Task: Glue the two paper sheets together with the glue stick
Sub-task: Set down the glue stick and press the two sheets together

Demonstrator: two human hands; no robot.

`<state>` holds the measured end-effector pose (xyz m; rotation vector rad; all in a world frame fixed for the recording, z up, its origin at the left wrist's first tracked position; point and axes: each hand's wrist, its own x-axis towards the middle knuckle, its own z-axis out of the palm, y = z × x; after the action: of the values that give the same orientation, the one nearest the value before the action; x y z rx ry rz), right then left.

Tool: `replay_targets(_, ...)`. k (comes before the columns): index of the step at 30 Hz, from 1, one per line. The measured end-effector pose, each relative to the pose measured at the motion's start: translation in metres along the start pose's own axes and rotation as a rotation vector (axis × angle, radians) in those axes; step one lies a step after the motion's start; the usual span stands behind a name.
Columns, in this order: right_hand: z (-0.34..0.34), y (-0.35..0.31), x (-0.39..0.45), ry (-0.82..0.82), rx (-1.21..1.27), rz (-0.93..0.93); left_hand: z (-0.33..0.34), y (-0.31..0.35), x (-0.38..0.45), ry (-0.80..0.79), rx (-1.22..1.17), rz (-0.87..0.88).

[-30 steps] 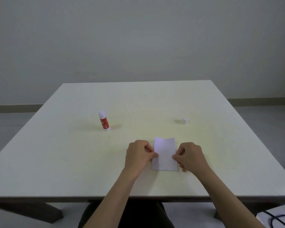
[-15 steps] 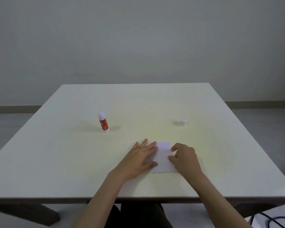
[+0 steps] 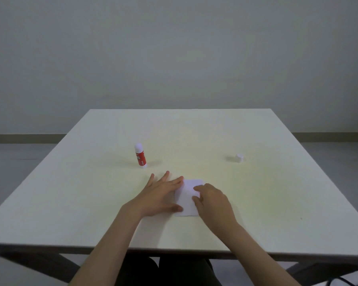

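Note:
A small white paper point(image 3: 188, 198) lies flat on the white table point(image 3: 91, 203) near its front middle; I cannot tell the two sheets apart. My left hand point(image 3: 159, 195) lies flat with its fingers spread, palm down on the paper's left edge. My right hand point(image 3: 212, 201) rests with curled fingers on the paper's right side, its fingertips pressing down on it. A red glue stick point(image 3: 140, 155) stands upright and uncapped, behind and to the left of my left hand. Its white cap point(image 3: 239, 157) sits apart, far to the right.
A grey wall stands behind the table's far edge. A dark cable point(image 3: 337, 281) shows on the floor at the bottom right. My legs are under the table's front edge.
My left hand has gone from pinching the paper's edge to lying flat with its fingers spread. The paper's raised far end has come down flat. My right hand has slid onto the sheet.

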<state>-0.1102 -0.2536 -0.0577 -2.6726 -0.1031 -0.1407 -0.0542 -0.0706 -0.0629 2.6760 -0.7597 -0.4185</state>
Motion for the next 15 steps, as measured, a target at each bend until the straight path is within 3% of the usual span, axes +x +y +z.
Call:
replay_targets(3,-0.003,-0.001,-0.026,0.067,-0.213,-0.381,0.005,-0.003,0.000,-0.018,0.028,-0.003)
replay_targets(5,-0.001,0.001,-0.039,0.036,-0.269,-0.503,0.008,-0.004,0.000,-0.013,0.008,0.007)
replay_targets(11,-0.001,0.018,0.001,-0.175,-0.286,-0.400,0.009,-0.005,0.000,-0.014,-0.041,0.019)
replay_targets(15,0.003,0.019,0.023,-0.126,-0.397,-0.335,0.008,-0.004,-0.001,-0.021,-0.041,0.012)
